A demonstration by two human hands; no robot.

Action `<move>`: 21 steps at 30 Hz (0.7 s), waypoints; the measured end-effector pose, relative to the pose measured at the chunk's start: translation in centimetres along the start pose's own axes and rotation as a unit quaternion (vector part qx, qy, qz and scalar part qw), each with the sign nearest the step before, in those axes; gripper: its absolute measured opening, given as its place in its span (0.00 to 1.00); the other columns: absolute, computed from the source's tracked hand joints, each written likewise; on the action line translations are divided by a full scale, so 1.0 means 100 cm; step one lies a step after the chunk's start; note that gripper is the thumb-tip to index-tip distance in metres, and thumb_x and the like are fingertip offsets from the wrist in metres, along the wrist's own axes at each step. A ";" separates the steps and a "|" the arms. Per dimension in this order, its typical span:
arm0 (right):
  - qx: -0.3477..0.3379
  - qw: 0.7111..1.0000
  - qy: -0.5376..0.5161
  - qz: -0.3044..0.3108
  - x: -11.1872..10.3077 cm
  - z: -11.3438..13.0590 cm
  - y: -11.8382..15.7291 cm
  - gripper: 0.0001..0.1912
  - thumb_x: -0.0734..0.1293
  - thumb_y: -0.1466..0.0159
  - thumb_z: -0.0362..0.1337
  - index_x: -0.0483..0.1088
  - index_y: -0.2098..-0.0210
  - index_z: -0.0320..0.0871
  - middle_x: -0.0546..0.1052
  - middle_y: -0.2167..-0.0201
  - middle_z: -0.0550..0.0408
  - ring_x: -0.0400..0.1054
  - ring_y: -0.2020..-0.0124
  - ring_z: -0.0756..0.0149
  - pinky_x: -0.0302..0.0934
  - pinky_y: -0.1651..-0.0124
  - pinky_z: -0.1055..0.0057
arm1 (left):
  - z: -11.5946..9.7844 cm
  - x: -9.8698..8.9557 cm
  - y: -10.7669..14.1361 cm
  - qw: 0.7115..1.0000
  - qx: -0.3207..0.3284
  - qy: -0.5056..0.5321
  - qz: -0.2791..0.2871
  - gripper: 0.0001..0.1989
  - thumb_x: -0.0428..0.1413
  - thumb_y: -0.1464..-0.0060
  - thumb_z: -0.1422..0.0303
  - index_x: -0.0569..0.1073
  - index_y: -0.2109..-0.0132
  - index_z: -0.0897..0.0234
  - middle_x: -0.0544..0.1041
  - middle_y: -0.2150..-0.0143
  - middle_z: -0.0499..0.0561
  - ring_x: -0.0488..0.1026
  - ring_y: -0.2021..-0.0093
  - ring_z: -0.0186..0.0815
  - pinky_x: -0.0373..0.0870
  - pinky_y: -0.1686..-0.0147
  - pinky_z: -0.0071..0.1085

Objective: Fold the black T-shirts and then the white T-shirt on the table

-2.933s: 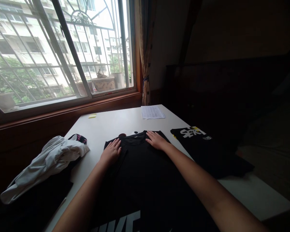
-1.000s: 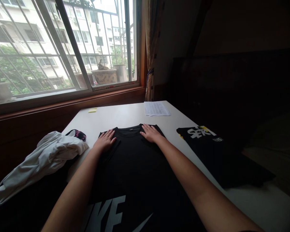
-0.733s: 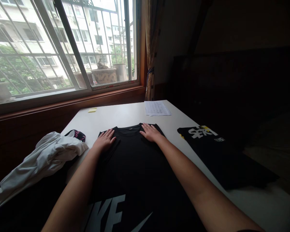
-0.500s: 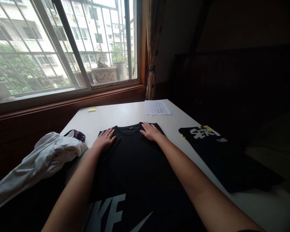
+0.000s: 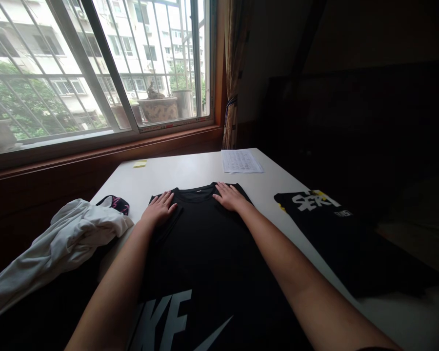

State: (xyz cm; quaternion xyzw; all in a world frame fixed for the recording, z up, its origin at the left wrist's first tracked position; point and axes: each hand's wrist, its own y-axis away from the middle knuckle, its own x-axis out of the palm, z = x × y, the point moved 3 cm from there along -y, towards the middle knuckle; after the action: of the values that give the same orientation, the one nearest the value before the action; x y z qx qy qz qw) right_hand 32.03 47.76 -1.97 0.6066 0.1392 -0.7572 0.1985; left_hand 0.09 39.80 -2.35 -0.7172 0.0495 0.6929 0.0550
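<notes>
A black T-shirt (image 5: 205,248) with grey lettering and a swoosh lies spread on the white table (image 5: 183,168), its neckline toward the far side. My left hand (image 5: 159,208) rests flat on the shirt's left shoulder, fingers stretched out. On the right shoulder, close to the collar, my right hand (image 5: 229,196) lies flat with its fingers extended. Neither hand grips the cloth. The lower part of the shirt runs out of view at the bottom, and my forearms cover some of its sides.
Crumpled white cloth (image 5: 69,234) lies at the left over dark fabric, beside a black-and-pink piece (image 5: 117,204). A black garment with white letters (image 5: 322,229) is at the right. Printed papers (image 5: 241,162) and a yellow note (image 5: 139,164) lie at the back, below a barred window (image 5: 131,73).
Both hands stay almost in the same place on the shirt's shoulders. The view has shifted slightly, so the dark garment at the right appears a little farther right.
</notes>
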 end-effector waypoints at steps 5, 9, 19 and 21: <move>-0.003 1.000 0.004 -0.014 -0.001 0.002 0.004 0.41 0.45 0.28 0.58 0.45 0.25 0.40 0.43 0.24 0.51 0.34 0.24 0.60 0.29 0.25 0.56 | -0.002 -0.002 0.003 0.999 0.014 0.000 -0.036 0.33 0.37 0.30 0.52 0.54 0.26 0.65 0.50 0.24 0.54 0.45 0.24 0.44 0.47 0.28 0.50; -0.003 1.000 0.018 -0.025 -0.004 0.008 0.016 0.40 0.45 0.28 0.57 0.48 0.26 0.38 0.46 0.24 0.49 0.34 0.24 0.59 0.28 0.25 0.52 | -0.007 -0.009 0.009 0.995 0.051 -0.003 -0.089 0.28 0.41 0.31 0.60 0.62 0.30 0.65 0.60 0.27 0.56 0.52 0.26 0.45 0.52 0.29 0.48; -0.068 0.997 -0.009 -0.027 -0.021 0.001 0.093 0.42 0.46 0.29 0.62 0.48 0.25 0.42 0.47 0.24 0.48 0.37 0.24 0.55 0.31 0.25 0.53 | -0.027 -0.021 0.048 0.978 0.139 0.033 -0.155 0.27 0.41 0.30 0.60 0.62 0.30 0.65 0.64 0.29 0.55 0.52 0.26 0.45 0.56 0.30 0.49; -0.068 0.997 -0.017 -0.029 -0.022 -0.008 0.109 0.42 0.45 0.29 0.63 0.47 0.25 0.43 0.46 0.24 0.49 0.37 0.24 0.55 0.33 0.25 0.52 | -0.026 -0.016 0.067 0.980 0.139 0.038 -0.135 0.29 0.39 0.29 0.56 0.59 0.28 0.63 0.59 0.26 0.54 0.48 0.25 0.45 0.54 0.30 0.52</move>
State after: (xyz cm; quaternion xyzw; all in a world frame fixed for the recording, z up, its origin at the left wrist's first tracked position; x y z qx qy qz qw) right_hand 38.28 38.79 0.31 0.5746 0.2045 -0.7614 0.2196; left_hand 1.67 32.76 -0.76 -0.7288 0.0505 0.6374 0.2450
